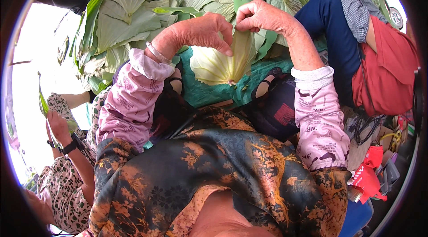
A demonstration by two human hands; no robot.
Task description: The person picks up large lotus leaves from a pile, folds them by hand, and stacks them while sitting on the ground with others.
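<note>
A large pale green leaf with yellowish ribs (217, 64) stands over a teal sheet (200, 93), between my feet. My right hand (254, 18) pinches its upper edge between thumb and fingers. Curved over the leaf's upper left part is my left hand (214, 33), thumb and fingers bent towards each other; whether it grips the leaf, I cannot tell. Beyond both hands lies a broad heap of large, flat green leaves (127, 33), overlapping one another. A darker green piece of leaf (267, 44) hangs just right of the held one.
To the left, a person in leaf-print clothes (67, 180) holds a narrow green leaf (42, 103). On the right sits a person in dark blue trousers (337, 43) beside a red cloth bag or garment (388, 69). Black cables (366, 126) and a red plastic bag (367, 175) lie at the lower right.
</note>
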